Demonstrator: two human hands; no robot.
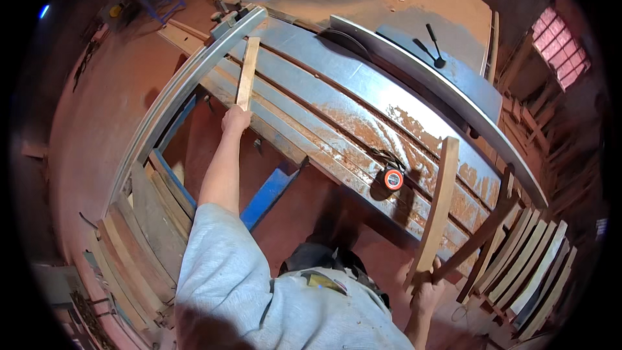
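My left hand (236,120) is closed around the near end of a short, pale wooden strip (248,74). That strip reaches over the metal saw table (353,84), its far end close to the metal fence (214,52) on the left. Low on the right, my right hand (426,288) grips the bottom of a longer, slightly curved wooden board (442,201), which slants up across the table's edge. A darker wooden piece (476,236) runs from beside the same hand toward the upper right; whether the hand holds it too, I cannot tell.
A red-and-black tape measure (393,179) lies on the sawdust-covered table. A long curved-looking metal rail (447,81) crosses its far side, and a black lever (435,48) stands beyond. Stacked wooden pieces sit at right (528,266) and at left (133,262). A blue leg (271,194) juts underneath.
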